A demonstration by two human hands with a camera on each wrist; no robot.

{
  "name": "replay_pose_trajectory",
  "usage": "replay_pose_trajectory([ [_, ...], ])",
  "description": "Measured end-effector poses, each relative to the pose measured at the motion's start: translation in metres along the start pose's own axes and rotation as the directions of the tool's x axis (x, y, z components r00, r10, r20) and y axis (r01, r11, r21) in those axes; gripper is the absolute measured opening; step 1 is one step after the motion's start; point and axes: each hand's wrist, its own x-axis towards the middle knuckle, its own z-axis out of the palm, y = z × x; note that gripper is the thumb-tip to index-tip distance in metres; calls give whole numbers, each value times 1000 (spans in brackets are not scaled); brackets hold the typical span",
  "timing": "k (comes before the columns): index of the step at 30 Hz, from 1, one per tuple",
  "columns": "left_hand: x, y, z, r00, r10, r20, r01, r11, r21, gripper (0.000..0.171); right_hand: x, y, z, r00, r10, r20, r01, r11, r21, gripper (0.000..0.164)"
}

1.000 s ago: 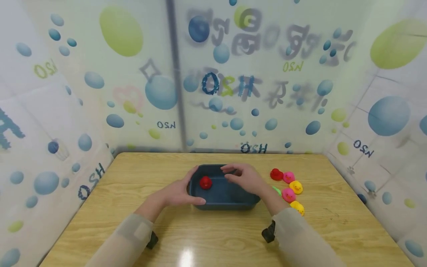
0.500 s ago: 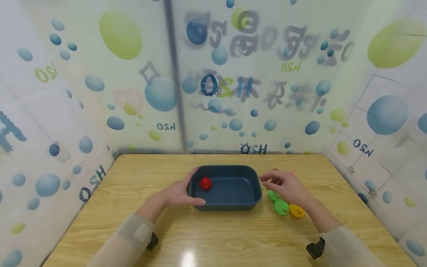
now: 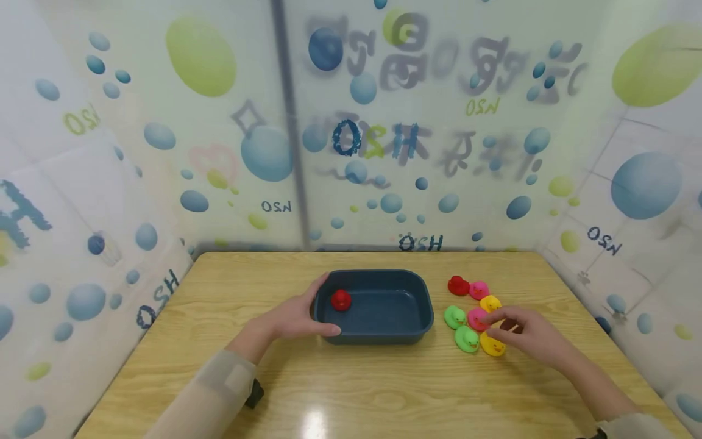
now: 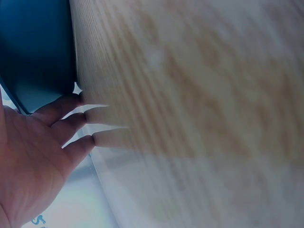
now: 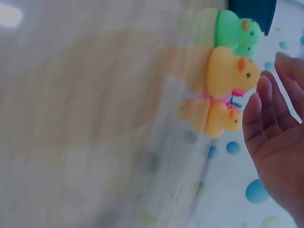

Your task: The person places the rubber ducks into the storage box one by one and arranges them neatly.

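In the head view, a dark blue rectangular basin (image 3: 378,314) stands mid-table with one red rubber duck (image 3: 341,300) inside, towards its left end. My left hand (image 3: 290,317) holds that end, thumb along the front side and fingers around the left side; the left wrist view shows the fingers (image 4: 71,128) beside the wall. My right hand (image 3: 529,335) hovers over the right edge of a duck cluster, fingers loosely bent with nothing between them. Nearest to it are a yellow duck (image 3: 492,345) and a pink duck (image 3: 476,319), partly covered by the fingertips in the head view.
Two green ducks (image 3: 467,339) lie between the basin and the yellow duck. Behind are another yellow duck (image 3: 490,303), a pink duck (image 3: 479,289) and a red duck (image 3: 457,285). Printed curtains (image 3: 351,225) enclose the back and sides of the wooden table (image 3: 395,390).
My right hand has moved from above the basin rightwards and over the ducks to their right edge, carrying nothing. My left hand stays at the basin's left end.
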Motion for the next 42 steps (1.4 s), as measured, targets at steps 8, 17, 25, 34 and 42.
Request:
replay_pose_trajectory([
  [8, 2, -1, 2, 1000, -1, 1, 1, 1000, -10, 129, -11, 17, -6, 998, -10, 61, 7, 999, 54, 24],
  [17, 3, 0, 3, 1000, -5, -9, 5, 1000, 4, 128, -12, 23, -6, 987, 0, 158, -13, 997, 82, 32],
  [25, 2, 0, 3, 1000, 1, -3, -1, 1000, -16, 128, -11, 21, -4, 987, 54, 149, -67, 994, 81, 38],
  [34, 1, -2, 2, 1000, 1, -5, -1, 1000, -10, 129, -9, 21, -2, 986, 77, 149, -87, 994, 61, 38],
  [42, 1, -3, 3, 1000, -3, -3, 3, 1000, -12, 128, -10, 23, -2, 987, 78, 137, -83, 996, 32, 37],
])
